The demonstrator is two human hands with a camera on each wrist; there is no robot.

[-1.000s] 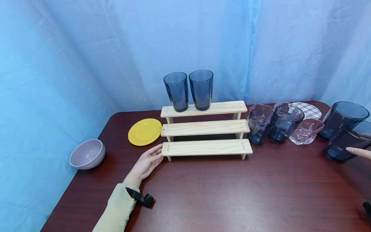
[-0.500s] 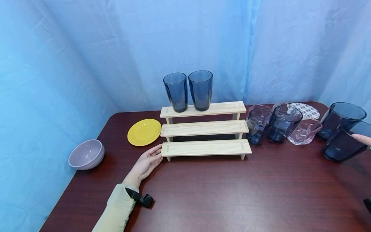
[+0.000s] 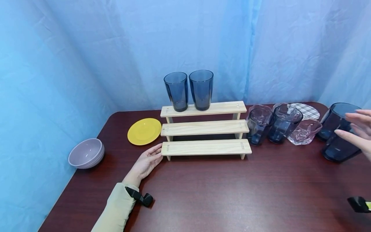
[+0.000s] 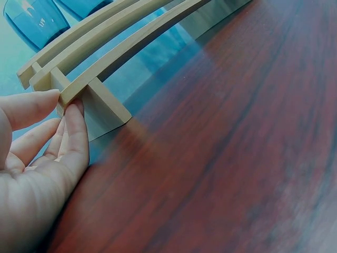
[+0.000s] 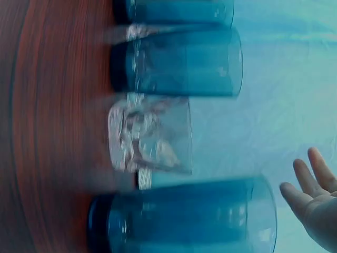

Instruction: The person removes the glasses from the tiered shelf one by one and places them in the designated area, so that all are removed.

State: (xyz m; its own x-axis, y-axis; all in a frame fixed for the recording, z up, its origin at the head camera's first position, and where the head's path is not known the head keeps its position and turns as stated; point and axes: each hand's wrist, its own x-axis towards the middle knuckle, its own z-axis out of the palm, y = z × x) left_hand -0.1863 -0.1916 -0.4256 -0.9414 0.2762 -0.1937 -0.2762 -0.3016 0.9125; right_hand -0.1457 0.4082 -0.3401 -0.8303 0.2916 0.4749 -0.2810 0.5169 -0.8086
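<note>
My left hand (image 3: 147,163) pinches the left end of the lowest shelf on a three-step wooden rack (image 3: 206,147). In the left wrist view, the thumb lies on top of the shelf's end (image 4: 79,89) and a finger lies beneath it. Two tall blue drinking glasses, a left one (image 3: 176,93) and a right one (image 3: 202,91), stand upright on the top step. At the right edge, my right hand (image 3: 360,129) has its fingers extended and apart, in front of a blue glass (image 3: 337,149). The right wrist view shows those fingers apart from the nearest glass (image 5: 189,219).
Right of the rack stand more blue glasses (image 3: 256,132) and a pinkish clear glass (image 3: 307,132), partly overlapping. Behind them lies a white checked disc (image 3: 307,110). A yellow plate (image 3: 144,131) and stacked lilac bowls (image 3: 87,154) are on the left.
My right hand has come away from the near right glass and further into view, its fingers now spread. That glass stays in place. My left hand keeps its hold on the rack.
</note>
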